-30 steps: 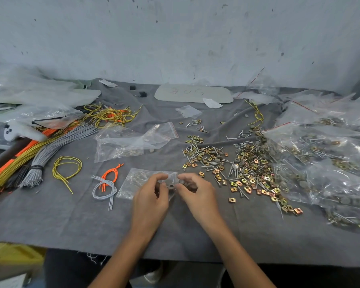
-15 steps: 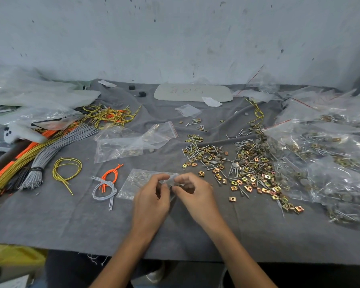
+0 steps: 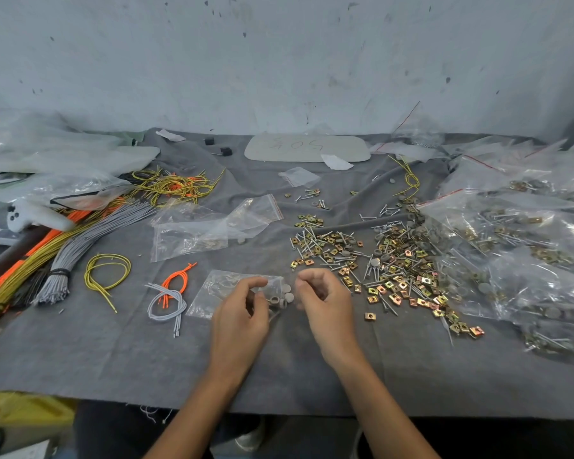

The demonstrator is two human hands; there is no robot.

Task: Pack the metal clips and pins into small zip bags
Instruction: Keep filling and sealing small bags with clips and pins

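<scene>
Between the two hands' fingertips a gap has opened: the right hand (image 3: 325, 303), fingers curled on I cannot tell what, has drawn off the small zip bag (image 3: 219, 289), whose mouth the left hand (image 3: 242, 313) pinches. Grey discs (image 3: 280, 298) sit at that mouth; loose clips and pins (image 3: 395, 270) lie beyond the right fingers, so filling probably continues.

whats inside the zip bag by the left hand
In the small zip bag: grey round discs at its mouth, faint pieces further in; the left hand covers its near corner.
</scene>
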